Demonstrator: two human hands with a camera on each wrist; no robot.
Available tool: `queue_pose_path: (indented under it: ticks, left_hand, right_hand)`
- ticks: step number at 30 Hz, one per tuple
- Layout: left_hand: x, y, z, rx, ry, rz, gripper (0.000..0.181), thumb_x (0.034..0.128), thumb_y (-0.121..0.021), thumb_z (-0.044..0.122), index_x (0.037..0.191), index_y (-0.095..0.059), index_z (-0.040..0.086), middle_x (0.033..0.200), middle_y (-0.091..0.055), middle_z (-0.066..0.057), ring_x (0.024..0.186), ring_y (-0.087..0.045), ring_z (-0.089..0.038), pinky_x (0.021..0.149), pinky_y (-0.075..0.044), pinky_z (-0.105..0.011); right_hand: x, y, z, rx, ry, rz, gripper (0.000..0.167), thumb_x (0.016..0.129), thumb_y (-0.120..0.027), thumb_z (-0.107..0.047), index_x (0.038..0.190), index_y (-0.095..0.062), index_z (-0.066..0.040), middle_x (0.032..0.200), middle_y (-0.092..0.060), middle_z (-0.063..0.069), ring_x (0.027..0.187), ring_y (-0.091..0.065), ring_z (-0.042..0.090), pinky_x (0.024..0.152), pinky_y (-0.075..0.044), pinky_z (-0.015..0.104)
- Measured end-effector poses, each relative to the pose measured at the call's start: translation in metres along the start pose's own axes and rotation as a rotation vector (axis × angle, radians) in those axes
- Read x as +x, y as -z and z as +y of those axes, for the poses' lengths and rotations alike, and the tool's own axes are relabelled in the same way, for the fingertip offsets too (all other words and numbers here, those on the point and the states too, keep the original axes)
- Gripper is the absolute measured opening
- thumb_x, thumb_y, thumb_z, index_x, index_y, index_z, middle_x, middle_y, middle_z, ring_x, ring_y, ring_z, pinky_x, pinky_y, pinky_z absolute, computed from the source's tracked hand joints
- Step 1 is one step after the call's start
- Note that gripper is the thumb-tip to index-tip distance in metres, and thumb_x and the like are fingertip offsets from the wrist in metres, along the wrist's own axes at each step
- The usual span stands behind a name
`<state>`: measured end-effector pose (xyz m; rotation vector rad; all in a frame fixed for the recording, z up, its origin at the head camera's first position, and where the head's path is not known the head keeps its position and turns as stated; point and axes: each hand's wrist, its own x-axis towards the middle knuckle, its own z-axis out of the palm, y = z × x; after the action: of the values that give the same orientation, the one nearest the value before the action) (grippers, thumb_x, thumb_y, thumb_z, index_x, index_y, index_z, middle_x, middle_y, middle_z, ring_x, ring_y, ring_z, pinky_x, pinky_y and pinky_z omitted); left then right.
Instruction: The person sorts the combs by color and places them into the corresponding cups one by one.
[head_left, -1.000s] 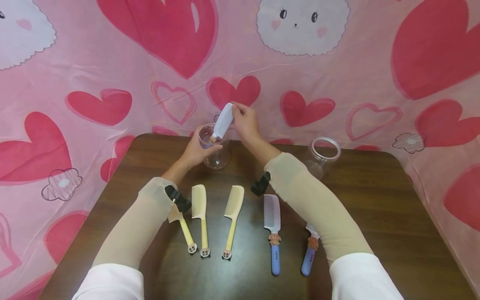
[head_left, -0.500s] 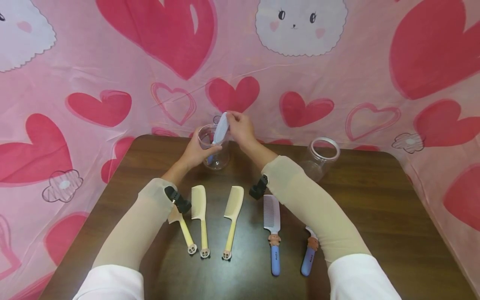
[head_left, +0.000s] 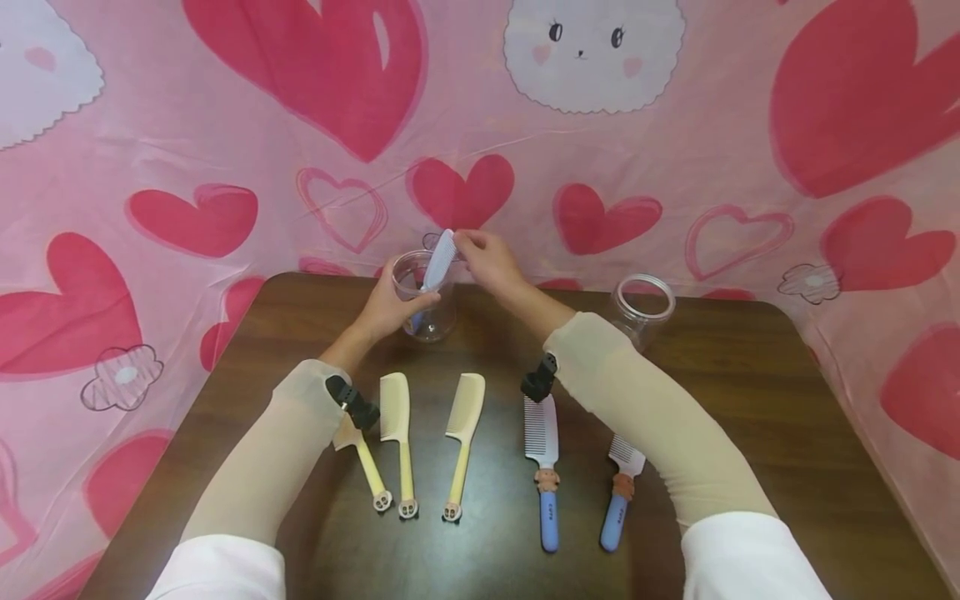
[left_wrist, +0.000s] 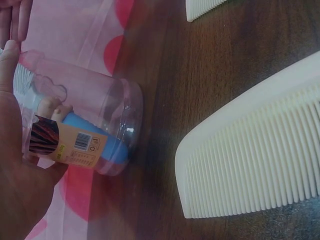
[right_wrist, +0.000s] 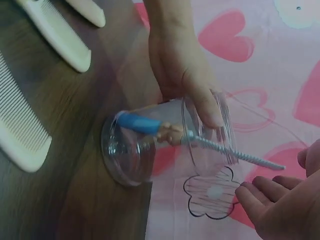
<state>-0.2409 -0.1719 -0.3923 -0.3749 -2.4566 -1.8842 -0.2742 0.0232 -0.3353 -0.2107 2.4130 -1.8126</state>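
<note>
My left hand (head_left: 381, 308) grips a clear plastic jar (head_left: 438, 323) around its upper part, near the back of the table. Inside leans a pale lilac comb (head_left: 438, 262), its blue handle (right_wrist: 137, 123) down at the jar's bottom and its toothed end sticking out above the rim. A brown animal figure (right_wrist: 170, 133) joins handle and teeth. My right hand (head_left: 491, 262) is beside the comb's top; in the right wrist view its fingers (right_wrist: 270, 187) are loosely extended, apart from the comb. A printed label (left_wrist: 75, 142) covers part of the jar in the left wrist view.
Three cream combs with yellow handles, one of them a middle-left comb (head_left: 395, 408), lie on the dark wooden table (head_left: 360, 567). Two lilac combs with blue handles, including a nearer one (head_left: 550, 508), lie to the right. A second clear jar (head_left: 645, 315) stands at back right.
The comb has gone down into the jar, handle first. My right hand has lowered with it, then let go and drawn slightly right. My left hand stays on the jar.
</note>
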Motion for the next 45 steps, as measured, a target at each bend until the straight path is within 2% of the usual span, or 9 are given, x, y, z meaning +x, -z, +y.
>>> queue_pose_path:
  ticks: [6,12,16,21,25,29,39,41,45]
  left_hand:
    - [0.001,0.000,-0.002,-0.007,0.010,-0.008,0.081,0.0879,-0.076,0.000,0.151,-0.026,-0.007,0.151,-0.038,-0.033,0.142,-0.035,-0.046,0.114,-0.039,-0.056]
    - [0.002,-0.001,-0.002,-0.023,-0.011,0.003,0.080,0.0868,-0.076,-0.003,0.150,-0.027,-0.008,0.150,-0.040,-0.033,0.144,-0.034,-0.046,0.118,-0.032,-0.055]
    - [0.001,0.000,-0.002,-0.020,-0.020,0.006,0.080,0.0861,-0.076,-0.005,0.150,-0.028,-0.009,0.149,-0.039,-0.034,0.144,-0.033,-0.047,0.119,-0.029,-0.057]
    - [0.001,0.000,-0.001,-0.005,-0.004,0.005,0.080,0.0870,-0.076,-0.003,0.150,-0.027,-0.009,0.151,-0.039,-0.032,0.144,-0.033,-0.046,0.120,-0.029,-0.056]
    - [0.000,0.000,-0.001,-0.002,-0.001,0.004,0.080,0.0875,-0.077,0.000,0.150,-0.028,-0.008,0.151,-0.039,-0.033,0.144,-0.032,-0.046,0.120,-0.027,-0.056]
    - [0.001,0.000,-0.001,-0.005,-0.001,0.002,0.080,0.0873,-0.077,-0.001,0.150,-0.028,-0.009,0.151,-0.039,-0.034,0.144,-0.033,-0.046,0.120,-0.028,-0.056]
    - [0.000,-0.001,0.001,0.001,0.003,0.009,0.079,0.0873,-0.076,-0.002,0.150,-0.028,-0.009,0.150,-0.039,-0.035,0.144,-0.033,-0.045,0.120,-0.028,-0.054]
    - [0.000,-0.001,0.001,0.001,0.001,0.010,0.079,0.0872,-0.076,-0.002,0.150,-0.028,-0.009,0.149,-0.039,-0.035,0.144,-0.033,-0.045,0.120,-0.028,-0.054]
    - [-0.001,-0.001,0.001,0.009,0.006,0.011,0.080,0.0871,-0.077,-0.001,0.150,-0.029,-0.008,0.150,-0.039,-0.035,0.144,-0.033,-0.045,0.120,-0.028,-0.054]
  right_hand:
    - [-0.012,0.020,0.002,-0.179,0.094,-0.064,0.050,0.105,-0.057,-0.033,0.148,-0.053,-0.009,0.147,-0.057,0.009,0.133,-0.055,0.023,0.110,-0.045,0.039]
    - [-0.033,0.046,0.005,-0.251,0.183,-0.185,0.058,0.104,-0.058,-0.034,0.156,-0.042,-0.013,0.152,-0.051,0.010,0.133,-0.055,0.027,0.102,-0.053,0.043]
    - [-0.046,0.065,0.008,-0.318,0.234,-0.243,0.063,0.103,-0.060,-0.035,0.158,-0.038,-0.016,0.157,-0.044,0.009,0.141,-0.046,0.027,0.112,-0.044,0.047]
    - [-0.062,0.088,0.017,-0.483,0.323,-0.307,0.067,0.101,-0.062,-0.035,0.160,-0.034,-0.018,0.162,-0.037,0.004,0.149,-0.034,0.024,0.119,-0.034,0.049]
    - [-0.081,0.108,0.029,-0.579,0.344,-0.398,0.071,0.101,-0.063,-0.036,0.162,-0.030,-0.020,0.165,-0.032,0.004,0.151,-0.029,0.024,0.122,-0.026,0.050]
    - [-0.101,0.128,0.042,-0.617,0.330,-0.472,0.073,0.101,-0.063,-0.036,0.163,-0.026,-0.021,0.166,-0.030,0.004,0.152,-0.027,0.026,0.122,-0.025,0.053]
    - [-0.147,0.170,0.082,-0.616,0.325,-0.468,0.072,0.099,-0.068,-0.031,0.160,-0.034,-0.013,0.163,-0.035,0.010,0.148,-0.032,0.035,0.115,-0.033,0.060]
    - [-0.155,0.178,0.091,-0.613,0.313,-0.455,0.073,0.098,-0.070,-0.031,0.159,-0.035,-0.015,0.162,-0.036,0.010,0.148,-0.033,0.035,0.117,-0.033,0.054]
    - [-0.169,0.193,0.108,-0.605,0.319,-0.448,0.074,0.095,-0.074,-0.028,0.158,-0.038,-0.015,0.160,-0.040,0.009,0.147,-0.036,0.036,0.119,-0.026,0.023]
